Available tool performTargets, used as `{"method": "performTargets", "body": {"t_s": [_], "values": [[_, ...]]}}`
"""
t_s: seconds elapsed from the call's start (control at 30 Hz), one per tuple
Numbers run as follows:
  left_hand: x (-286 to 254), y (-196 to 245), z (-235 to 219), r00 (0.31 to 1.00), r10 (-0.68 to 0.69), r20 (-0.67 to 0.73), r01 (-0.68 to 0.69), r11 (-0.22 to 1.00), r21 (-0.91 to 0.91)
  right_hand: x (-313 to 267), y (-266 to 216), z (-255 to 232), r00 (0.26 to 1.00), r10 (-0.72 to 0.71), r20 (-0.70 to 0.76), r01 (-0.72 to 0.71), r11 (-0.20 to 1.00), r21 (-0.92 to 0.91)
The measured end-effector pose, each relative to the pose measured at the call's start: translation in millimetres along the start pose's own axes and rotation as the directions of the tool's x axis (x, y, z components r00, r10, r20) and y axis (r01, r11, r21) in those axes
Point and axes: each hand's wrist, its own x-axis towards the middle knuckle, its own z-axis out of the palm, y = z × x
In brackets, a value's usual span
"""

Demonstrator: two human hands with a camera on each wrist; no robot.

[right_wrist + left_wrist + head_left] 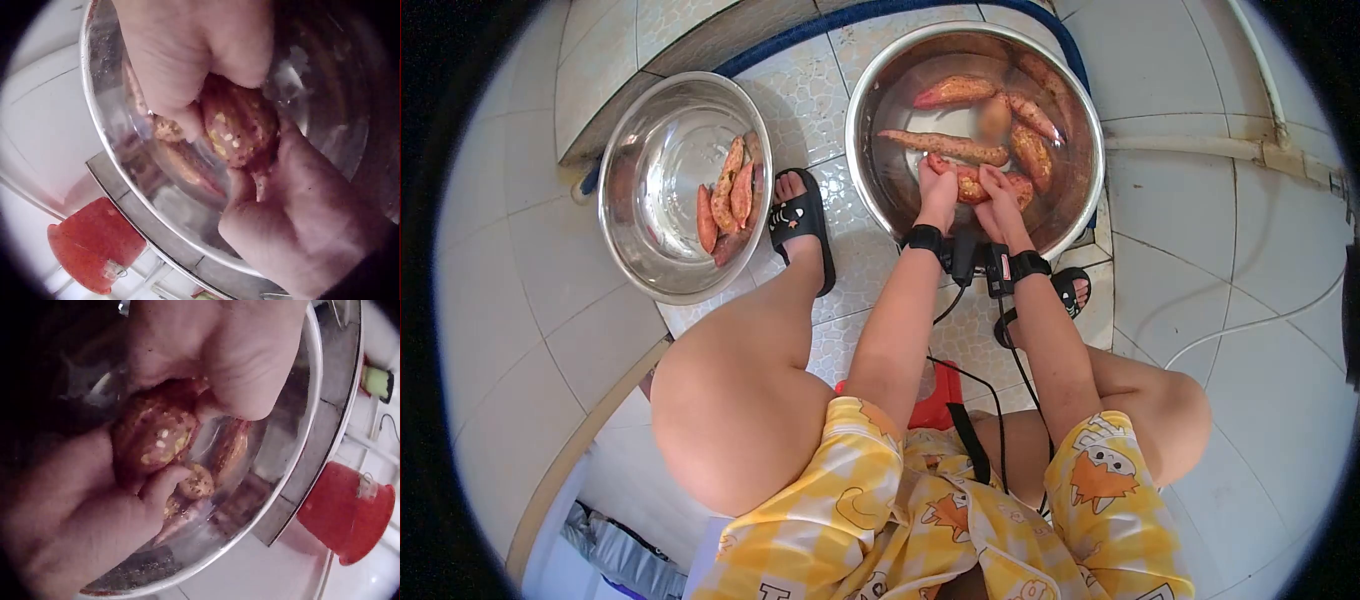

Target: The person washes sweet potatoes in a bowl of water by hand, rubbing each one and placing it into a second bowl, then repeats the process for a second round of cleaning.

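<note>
Both hands hold a reddish sweet potato [971,186] with yellowish scraped patches over a large steel basin [860,195]. My left hand [938,193] grips its left end, and my right hand [1003,208] grips it farther right. In the left wrist view the sweet potato [156,434] sits between the curled fingers and thumbs of both hands. The right wrist view shows pale yellow spots on the same sweet potato [237,125]. Just beyond the hands a long, thin sweet potato [940,146] lies in the basin, with several others, among them a reddish one [955,91].
A second steel basin [615,215] on the left holds several sweet potatoes [725,190]. Sandalled feet [805,235] stand by the basins. A red bucket [347,512] is beyond the large basin. Black cables [990,385] run from the wrists, and a pipe [1180,145] follows the right side.
</note>
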Motion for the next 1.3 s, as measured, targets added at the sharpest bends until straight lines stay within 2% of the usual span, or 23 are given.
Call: {"method": "performTargets", "body": {"t_s": [0.03, 0.13, 0.23, 0.33, 0.37, 0.47, 0.5, 0.6, 0.7, 0.73, 0.8, 0.83, 0.87, 0.93, 0.97, 1.03, 1.1, 1.13, 1.2, 1.23, 1.3], "values": [[4, -4, -1, 1.0, 0.022, -0.017, -0.021, 0.998, 0.064, -1, 0, -1, 1.0, 0.003, 0.02, -0.003, 1.0, -0.008], [8, -20, -3, 0.972, 0.074, -0.222, -0.038, 0.986, 0.162, 2, -1, -3, 0.998, 0.054, 0.024, -0.049, 0.983, -0.177], [18, -23, -12, 0.953, 0.011, -0.303, 0.027, 0.993, 0.119, 4, 4, -4, 0.995, 0.03, 0.091, -0.001, 0.953, -0.304], [14, -11, -18, 0.996, -0.085, -0.039, 0.083, 0.996, -0.039, 5, 5, 0, 0.997, -0.028, 0.065, 0.039, 0.982, -0.183], [18, -12, -18, 0.992, -0.124, -0.039, 0.119, 0.987, -0.105, 5, 6, 2, 0.999, -0.021, 0.038, 0.026, 0.992, -0.126], [2, 10, -11, 0.977, -0.103, 0.185, 0.159, 0.932, -0.325, 3, 2, 2, 1.0, -0.007, -0.024, 0.008, 1.0, 0.013], [5, 11, -14, 0.962, -0.121, 0.246, 0.198, 0.927, -0.317, 6, 4, 0, 1.0, -0.005, -0.022, 0.006, 0.999, 0.033], [0, 6, -12, 0.973, -0.104, 0.208, 0.154, 0.958, -0.244, 10, 10, -5, 1.0, -0.002, -0.018, 0.003, 0.999, 0.037], [-16, 20, -4, 0.96, -0.251, 0.121, 0.269, 0.948, -0.17, 10, 9, -7, 1.0, 0.019, 0.025, -0.018, 0.999, -0.029], [-13, 18, -6, 0.962, -0.248, 0.11, 0.262, 0.956, -0.134, 10, 9, -8, 0.998, 0.032, 0.045, -0.03, 0.998, -0.056], [1, 7, -13, 0.965, -0.247, 0.088, 0.252, 0.966, -0.058, 8, 8, -5, 0.996, 0.068, 0.06, -0.054, 0.975, -0.215], [9, -9, -15, 0.992, -0.127, -0.026, 0.128, 0.991, 0.047, 6, 5, -3, 0.994, 0.085, 0.065, -0.062, 0.954, -0.295], [19, -27, -19, 0.99, -0.066, -0.122, 0.082, 0.987, 0.138, 5, 2, 0, 0.991, 0.118, 0.071, -0.082, 0.923, -0.377], [19, -29, -19, 0.953, 0.087, -0.291, 0.015, 0.944, 0.331, 6, -1, 2, 0.98, 0.184, 0.076, -0.117, 0.84, -0.53], [17, -31, -19, 0.91, 0.026, -0.414, 0.113, 0.944, 0.309, 9, -1, 1, 0.978, 0.158, 0.136, -0.042, 0.789, -0.612], [8, -23, -18, 0.901, -0.034, -0.433, 0.137, 0.969, 0.208, 15, -1, -4, 0.957, 0.125, 0.261, 0.117, 0.658, -0.744], [11, -20, -22, 0.889, -0.053, -0.456, 0.141, 0.977, 0.16, 13, 2, -3, 0.974, 0.032, 0.224, 0.145, 0.672, -0.726], [15, -23, -27, 0.928, -0.061, -0.366, 0.11, 0.987, 0.115, 11, 3, 0, 0.979, -0.014, 0.205, 0.16, 0.681, -0.715], [17, -24, -33, 0.982, -0.063, -0.179, 0.067, 0.998, 0.017, 18, 11, -3, 0.947, -0.167, 0.276, 0.322, 0.516, -0.794], [14, -23, -31, 0.981, -0.034, -0.191, 0.054, 0.994, 0.098, 20, 13, -6, 0.919, -0.237, 0.316, 0.39, 0.415, -0.822], [12, -29, -24, 0.979, 0.023, -0.202, 0.03, 0.966, 0.257, 23, 15, -9, 0.918, -0.208, 0.338, 0.384, 0.247, -0.89]]}}
